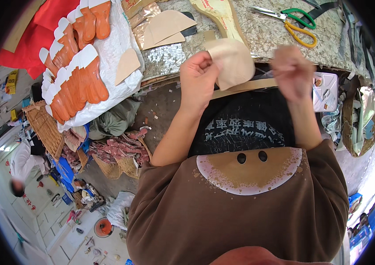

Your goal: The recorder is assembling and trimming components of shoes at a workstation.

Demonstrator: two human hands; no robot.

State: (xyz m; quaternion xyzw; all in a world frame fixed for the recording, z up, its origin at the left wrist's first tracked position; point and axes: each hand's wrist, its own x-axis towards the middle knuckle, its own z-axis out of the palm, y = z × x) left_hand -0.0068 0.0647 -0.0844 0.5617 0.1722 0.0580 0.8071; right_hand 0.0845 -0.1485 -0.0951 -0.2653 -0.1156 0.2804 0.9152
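My left hand (198, 79) pinches the edge of a pale beige, round-cornered piece of leather-like sheet (236, 66) between thumb and fingers. The piece hangs over the near edge of the worn bench (262, 42). To its right, my right hand (292, 73) is raised and smeared by motion, so its fingers and anything in them cannot be made out. Scissors (283, 17) with one green and one yellow handle lie partly spread beyond my right hand. Several half-round beige pieces (167, 27) rest on the bench at the left, with a single one (128, 66) nearer to me.
Orange-brown cut pieces with white ends (91, 79) lie in rows on a white sheet (119, 39). A printed yellowish board (227, 20) sits behind the held piece. Right of me are a pale plastic tray (325, 99) and a basket (357, 141). Black printed cloth (245, 115) covers my lap.
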